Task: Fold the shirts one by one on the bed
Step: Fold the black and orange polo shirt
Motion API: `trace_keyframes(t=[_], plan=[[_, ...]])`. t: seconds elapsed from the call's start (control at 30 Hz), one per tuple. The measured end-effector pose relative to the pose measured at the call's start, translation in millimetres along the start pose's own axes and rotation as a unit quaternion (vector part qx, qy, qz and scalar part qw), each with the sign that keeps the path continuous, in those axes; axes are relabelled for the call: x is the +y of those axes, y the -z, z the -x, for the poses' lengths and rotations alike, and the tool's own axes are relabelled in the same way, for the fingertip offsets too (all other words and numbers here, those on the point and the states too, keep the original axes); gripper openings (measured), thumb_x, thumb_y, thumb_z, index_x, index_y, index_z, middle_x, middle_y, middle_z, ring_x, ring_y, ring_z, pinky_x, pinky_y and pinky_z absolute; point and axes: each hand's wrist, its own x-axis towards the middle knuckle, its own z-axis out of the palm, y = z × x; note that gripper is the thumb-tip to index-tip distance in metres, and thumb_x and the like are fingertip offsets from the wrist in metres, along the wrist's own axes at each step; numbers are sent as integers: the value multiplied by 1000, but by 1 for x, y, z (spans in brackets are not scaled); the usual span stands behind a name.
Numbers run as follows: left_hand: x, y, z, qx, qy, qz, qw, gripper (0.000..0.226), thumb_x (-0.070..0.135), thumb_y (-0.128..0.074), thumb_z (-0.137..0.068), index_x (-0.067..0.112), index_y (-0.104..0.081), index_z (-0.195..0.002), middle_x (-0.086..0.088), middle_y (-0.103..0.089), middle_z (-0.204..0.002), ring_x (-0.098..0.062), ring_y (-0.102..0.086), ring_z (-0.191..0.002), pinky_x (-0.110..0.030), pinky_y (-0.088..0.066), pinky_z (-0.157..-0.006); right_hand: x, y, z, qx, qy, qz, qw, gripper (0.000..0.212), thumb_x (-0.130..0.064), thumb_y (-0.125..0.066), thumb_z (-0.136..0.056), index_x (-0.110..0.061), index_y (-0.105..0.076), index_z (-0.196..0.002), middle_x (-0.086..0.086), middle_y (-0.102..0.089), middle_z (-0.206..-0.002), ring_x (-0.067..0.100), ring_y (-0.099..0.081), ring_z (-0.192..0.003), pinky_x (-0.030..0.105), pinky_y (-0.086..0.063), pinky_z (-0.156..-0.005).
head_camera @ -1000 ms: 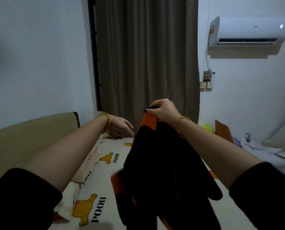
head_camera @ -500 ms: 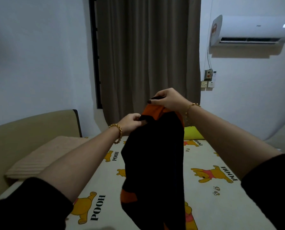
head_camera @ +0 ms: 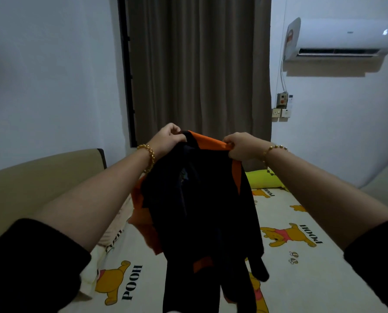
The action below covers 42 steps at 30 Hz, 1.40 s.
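**Head view: black-and-orange shirt held up over the bed**

At the far left, a beige padded headboard (head_camera: pixel 41 175) runs along the wall. My left forearm reaches across in front of it, coming out of a black sleeve (head_camera: pixel 30 267). A gold beaded bracelet (head_camera: pixel 148 157) sits on that wrist. My left hand (head_camera: pixel 168 141) is raised, fingers curled, pinching the dark collar edge at the top of the shirt (head_camera: pixel 202 211).

The shirt hangs in the air between my two hands, above the bed (head_camera: pixel 324 279). It is mostly black, with an orange band across the shoulder line and orange patches at its left side and lower down. Its body is bunched and twisted rather than spread flat, and one dark sleeve dangles at the lower right. I cannot tell whether its hem touches the sheet. Behind it hangs a brown curtain (head_camera: pixel 199 64), drawn closed.

My right hand (head_camera: pixel 240 146) grips the orange shoulder edge in a closed fist, level with my left and a little apart from it. A thinner gold bracelet (head_camera: pixel 275 147) circles that wrist. Below my right arm the cream sheet shows yellow bear prints and the word POOH. A yellow-green pillow (head_camera: pixel 263 178) lies at the far end of the bed. Wall sockets (head_camera: pixel 281 112) sit beside the curtain, and a white air conditioner (head_camera: pixel 344 37) is mounted high on the right wall.
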Motion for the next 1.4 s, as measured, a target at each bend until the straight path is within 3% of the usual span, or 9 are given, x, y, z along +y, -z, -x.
trace_keyframes(t=[0.1, 0.27, 0.37, 0.57, 0.73, 0.8, 0.93, 1.1, 1.4], plan=[[3, 7, 0, -8, -4, -19, 1000, 19, 11, -61, -87, 21, -45, -87, 1, -51, -75, -10, -49, -59, -18, -41, -53, 20, -10, 0, 35, -40, 30, 998, 14, -7, -54, -89, -21, -57, -91, 1, -58, -89, 17, -60, -87, 27, -53, -77], [-2, 17, 4, 4, -31, -102, 994, 16, 17, -54, -91, 21, -48, -105, 0, -58, -93, -12, -55, -68, -22, -45, -60, 48, -19, 5, 117, -100, -121, 981, 19, -12, -45, -95, -11, -61, -84, 1, -58, -73, 11, -54, -61, 19, -40, -54], [-8, 20, 8, -5, -38, -205, 978, 12, 17, -47, -93, 22, -51, -104, 0, -58, -86, -12, -52, -60, -21, -39, -52, 46, -17, 6, 82, -107, -294, 946, 26, -17, -40, -99, -12, -58, -80, -1, -51, -64, 10, -47, -53, 19, -36, -51], [-25, 11, 8, 5, 35, -236, 971, 18, 6, -40, -94, 13, -56, -99, -1, -55, -78, -12, -50, -60, -21, -36, -49, 28, -12, 5, 60, -71, -313, 945, 20, -33, -52, -94, -14, -61, -93, 0, -59, -75, 11, -56, -64, 23, -43, -61], [-23, 7, 9, -34, 129, -96, 986, 41, 47, -50, -89, 9, -47, -104, -1, -50, -84, -14, -51, -71, -26, -38, -57, 18, -2, 14, -9, 15, -166, 986, 36, -40, -78, -69, -20, -61, -94, 1, -65, -91, 15, -63, -84, 29, -52, -77], [-21, 7, 14, -75, 87, -203, 972, 67, 57, -69, -75, 12, -36, -113, 0, -48, -96, -16, -54, -85, -26, -43, -63, 20, 0, 15, 12, 8, -38, 999, 30, -30, -80, -72, -24, -57, -91, -2, -61, -92, 12, -60, -84, 25, -53, -75], [-21, -5, 23, 19, -116, -461, 880, 62, 19, -76, -73, 15, -36, -120, -7, -44, -109, -24, -54, -95, -36, -51, -76, 33, 9, 24, 116, -27, 100, 988, 10, -15, -66, -85, -21, -57, -86, -2, -56, -80, 14, -59, -77, 21, -44, -61], [-23, 21, 20, -95, -61, -532, 839, 36, 1, -55, -84, 19, -53, -115, -6, -56, -117, -24, -55, -105, -36, -46, -87, 72, 20, 39, 123, -102, 186, 969, 6, -13, -61, -87, -12, -64, -92, 6, -59, -84, 18, -57, -76, 28, -46, -68], [-29, -9, 52, -21, 140, -223, 964, 27, 2, -33, -93, 4, -55, -78, -10, -52, -77, -17, -44, -63, -27, -30, -56, 116, -12, 65, 29, -167, -138, 976, 29, -4, -40, -95, -4, -63, -113, 2, -59, -88, 21, -55, -98, 29, -41, -78]])
